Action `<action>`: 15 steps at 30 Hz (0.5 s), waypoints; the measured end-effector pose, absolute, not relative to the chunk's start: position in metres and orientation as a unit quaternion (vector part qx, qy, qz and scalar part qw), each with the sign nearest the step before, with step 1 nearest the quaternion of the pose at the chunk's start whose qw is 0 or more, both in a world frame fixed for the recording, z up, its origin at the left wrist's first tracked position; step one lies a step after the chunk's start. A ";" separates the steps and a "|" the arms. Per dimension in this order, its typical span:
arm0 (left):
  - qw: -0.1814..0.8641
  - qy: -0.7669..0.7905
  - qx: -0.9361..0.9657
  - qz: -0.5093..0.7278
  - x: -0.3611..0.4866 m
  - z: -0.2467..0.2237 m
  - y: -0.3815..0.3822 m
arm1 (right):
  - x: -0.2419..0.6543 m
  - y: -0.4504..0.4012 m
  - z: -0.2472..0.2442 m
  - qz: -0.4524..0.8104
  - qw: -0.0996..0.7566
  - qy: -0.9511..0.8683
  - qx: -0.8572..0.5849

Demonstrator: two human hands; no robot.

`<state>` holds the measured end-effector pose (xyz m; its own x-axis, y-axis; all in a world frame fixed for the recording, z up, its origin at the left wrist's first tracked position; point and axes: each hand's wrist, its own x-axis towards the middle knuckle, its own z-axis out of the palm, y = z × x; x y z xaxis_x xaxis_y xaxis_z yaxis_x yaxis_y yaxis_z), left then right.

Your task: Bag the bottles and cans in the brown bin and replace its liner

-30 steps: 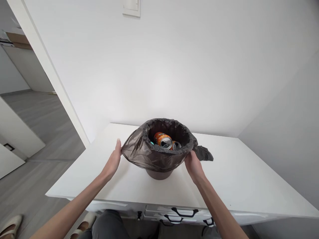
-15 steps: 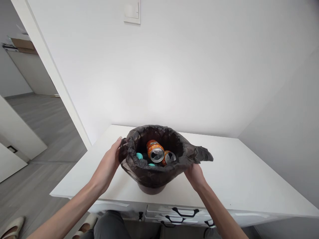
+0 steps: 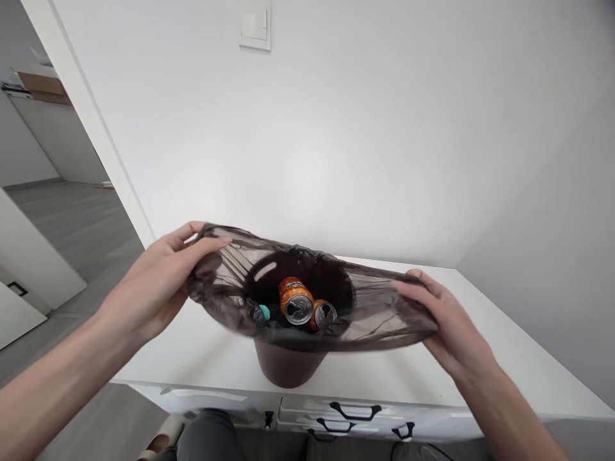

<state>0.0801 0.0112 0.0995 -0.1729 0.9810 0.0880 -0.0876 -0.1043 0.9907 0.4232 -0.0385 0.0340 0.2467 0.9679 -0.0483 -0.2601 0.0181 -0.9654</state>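
dark bag (image 3: 384,315) drawn up and outward from the brown bin (image 3: 291,366) since half a second ago, both hands now farther apart.
left hand (image 3: 156,285) pinches the bag's left edge between thumb and fingers; right hand (image 3: 454,326) pinches the right edge, the thin film stretched between them around the bin's mouth. the bin sits on the white bench (image 3: 379,379), near its front edge, with two orange cans (image 3: 292,292) inside and a teal item (image 3: 264,312) just left of them.

The single head-worn camera looks forward and down, from above and near, over a brown, round, tapered bin (image 3: 288,366) towards a smooth white wall (image 3: 384,128).
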 end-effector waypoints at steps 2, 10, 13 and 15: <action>0.458 0.467 0.446 0.612 0.082 0.109 0.018 | 0.429 -0.033 0.042 0.475 0.648 -0.344 -0.486; 0.415 0.461 0.418 0.664 0.058 0.103 0.033 | 0.447 -0.025 0.025 0.417 0.706 -0.326 -0.470; 0.384 0.459 0.416 0.685 0.059 0.102 0.031 | 0.444 -0.026 0.025 0.375 0.728 -0.348 -0.456; 0.345 0.448 0.428 0.705 0.061 0.101 0.030 | 0.439 -0.026 0.028 0.319 0.758 -0.363 -0.438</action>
